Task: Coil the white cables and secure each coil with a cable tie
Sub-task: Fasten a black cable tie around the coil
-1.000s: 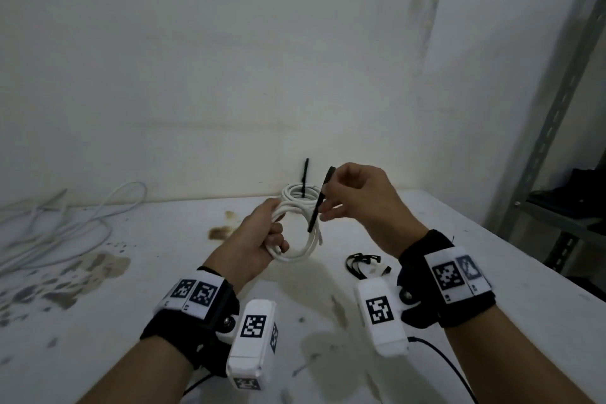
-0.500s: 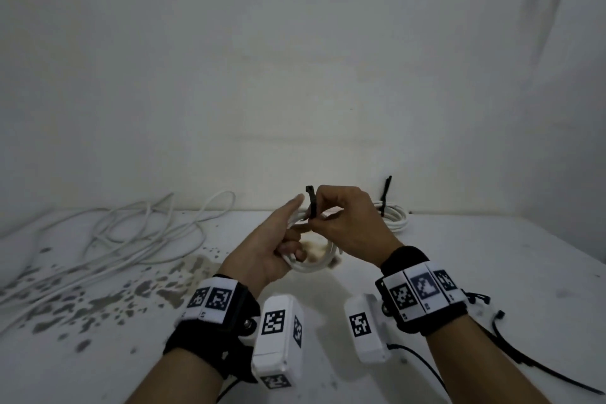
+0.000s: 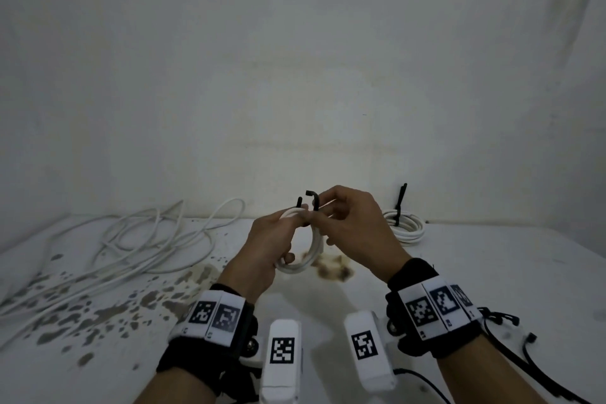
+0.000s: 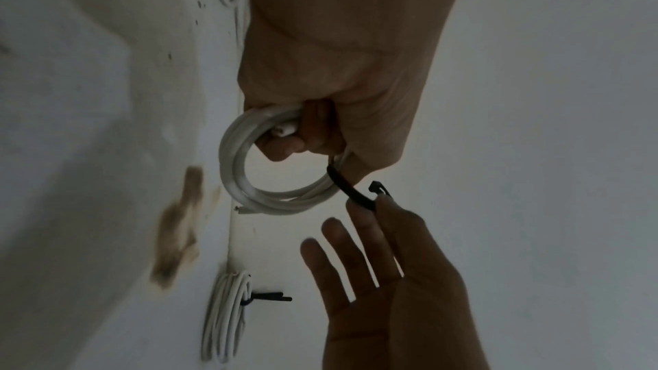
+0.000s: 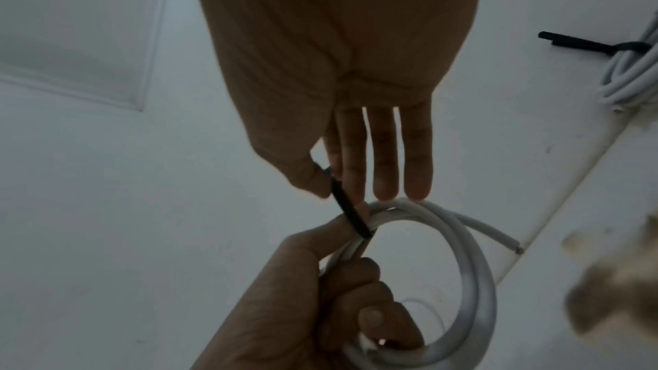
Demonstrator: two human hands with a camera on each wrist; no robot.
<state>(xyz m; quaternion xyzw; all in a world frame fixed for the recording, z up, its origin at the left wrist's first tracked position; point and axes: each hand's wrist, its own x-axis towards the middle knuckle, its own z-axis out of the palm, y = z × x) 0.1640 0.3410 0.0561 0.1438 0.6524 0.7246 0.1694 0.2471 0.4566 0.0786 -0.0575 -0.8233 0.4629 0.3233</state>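
My left hand [image 3: 275,239] grips a small coil of white cable [image 3: 311,252] above the table; the coil [image 4: 242,179] hangs as a ring below the fist. A black cable tie [image 3: 313,200] bends around the top of the coil. My right hand [image 3: 344,220] pinches the tie [image 5: 347,207] between thumb and forefinger, its other fingers straight beside the coil [image 5: 473,277]. The tie's head [image 4: 377,189] sticks up free by the right fingers. A finished coil [image 3: 405,226] with a black tie upright on it lies at the back right.
Loose white cables [image 3: 141,246] sprawl over the back left of the stained white table [image 3: 492,272]. A brown stain [image 3: 331,267] lies under my hands. More black cable ties [image 3: 505,331] lie near my right wrist. A white wall stands close behind.
My view has swung left, so the loose cables show. The tie, held straight beside the coil a second ago, now bends over the coil's top with both hands close together.
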